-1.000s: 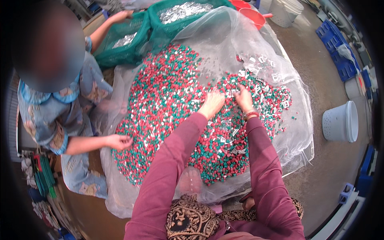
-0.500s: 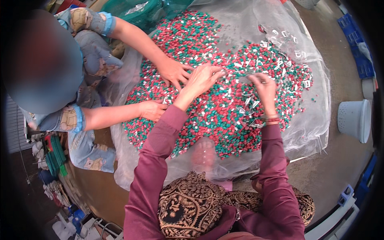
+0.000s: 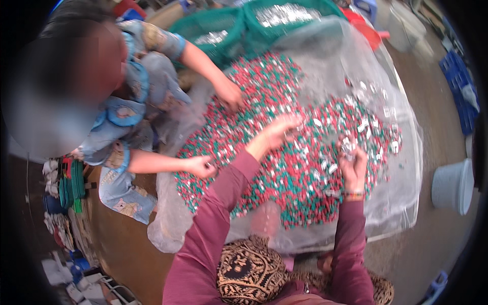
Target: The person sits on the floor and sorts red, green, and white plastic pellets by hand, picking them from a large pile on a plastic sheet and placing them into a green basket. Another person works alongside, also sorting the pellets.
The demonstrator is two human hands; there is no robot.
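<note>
Small red, green and white pieces lie heaped over a clear plastic sheet that fills the centre and upper right of the frame. Near the middle of the heap, the left hand reaches in from a maroon sleeve, fingers spread and apart, resting on the pieces with nothing clamped between them. To its right, the right hand is raised just above the heap with its fingers curled together around a few pale silvery pieces; motion blur hides how many.

At centre left, another person in blue patterned clothing works the same heap: one hand presses on the pieces near the top, the other hand pinches something small at the heap's left edge. Two green baskets holding silvery pieces stand at the top of the frame, behind the sheet. A white bucket sits on the floor at the right edge, well apart from the heap, and blue crates stand at the upper right.
</note>
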